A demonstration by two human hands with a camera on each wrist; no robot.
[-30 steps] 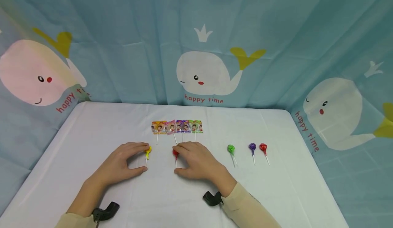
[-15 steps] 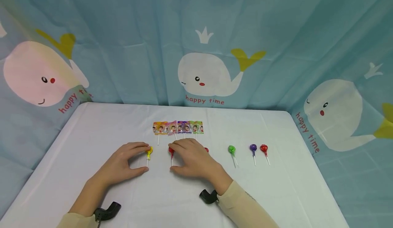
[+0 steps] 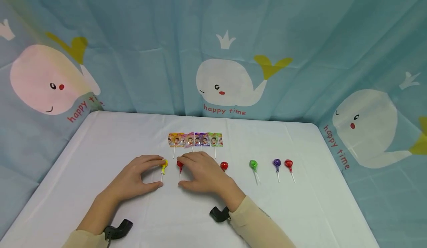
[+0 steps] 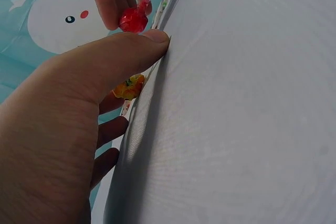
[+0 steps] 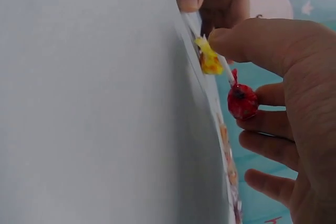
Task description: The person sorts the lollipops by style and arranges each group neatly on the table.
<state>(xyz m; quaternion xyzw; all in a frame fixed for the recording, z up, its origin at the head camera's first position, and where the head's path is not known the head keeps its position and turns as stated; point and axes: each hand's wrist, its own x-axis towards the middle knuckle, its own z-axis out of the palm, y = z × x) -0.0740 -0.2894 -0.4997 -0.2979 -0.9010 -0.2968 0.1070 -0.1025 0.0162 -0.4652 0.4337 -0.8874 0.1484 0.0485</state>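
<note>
The right hand [image 3: 203, 174] has slid a red foil-wrapped lollipop [image 3: 180, 164] leftward along the white table [image 3: 300, 211], pinched by head and stick, closing on the yellow-wrapped lollipop [image 3: 164, 164] pinched in the left hand [image 3: 133, 179]; the row tightens.

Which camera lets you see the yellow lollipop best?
The head view: the yellow lollipop lies whole on the table, its stick between the left hand fingertips. The right wrist view shows its yellow head small and blurred; the left wrist view shows only a bit behind the thumb.
</note>
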